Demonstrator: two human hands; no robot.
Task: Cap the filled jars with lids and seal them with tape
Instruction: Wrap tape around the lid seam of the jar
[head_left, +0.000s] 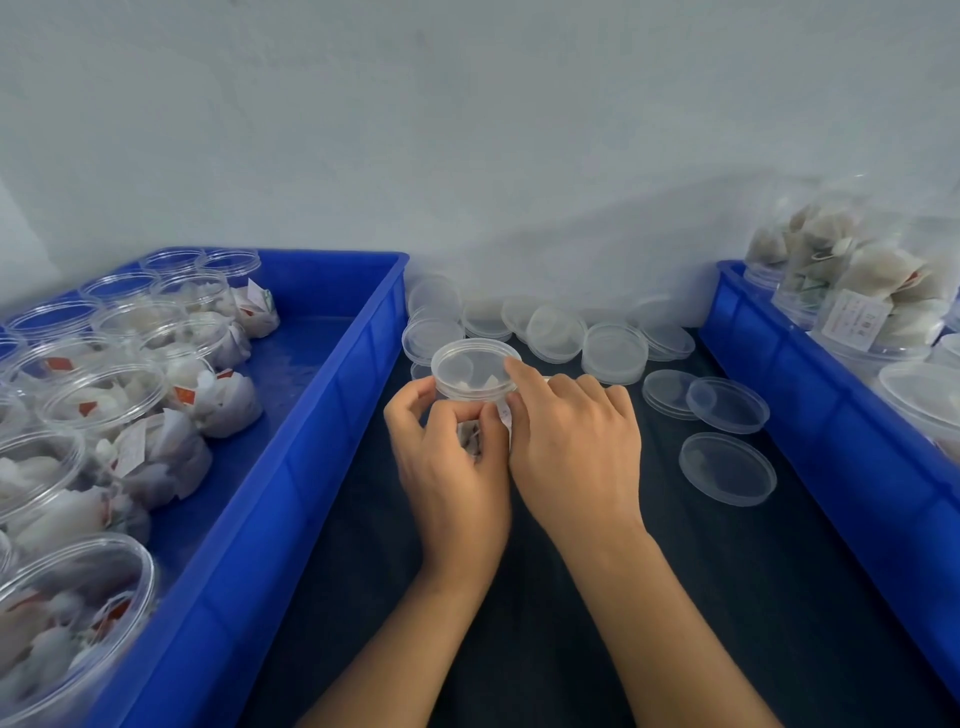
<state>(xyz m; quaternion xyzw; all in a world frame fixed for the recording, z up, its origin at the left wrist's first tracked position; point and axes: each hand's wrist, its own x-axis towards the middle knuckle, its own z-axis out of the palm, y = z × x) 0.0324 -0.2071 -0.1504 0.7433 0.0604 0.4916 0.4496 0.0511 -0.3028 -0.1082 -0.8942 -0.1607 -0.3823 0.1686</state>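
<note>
Fingers of the left hand (447, 462) curl round a filled jar (470, 410) at mid-worktop (597, 597), while the right hand (569, 441) pinches its rim, forefinger pressing the lid (474, 368). To seat it well, press evenly around the edge, jar held steady. Spare lids (615, 345) lie just behind; blue crates (291, 467) flank both sides.

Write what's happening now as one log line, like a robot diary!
step: capping | left hand: grips jar | right hand: holds jar, finger on lid | tape: not seen
</note>
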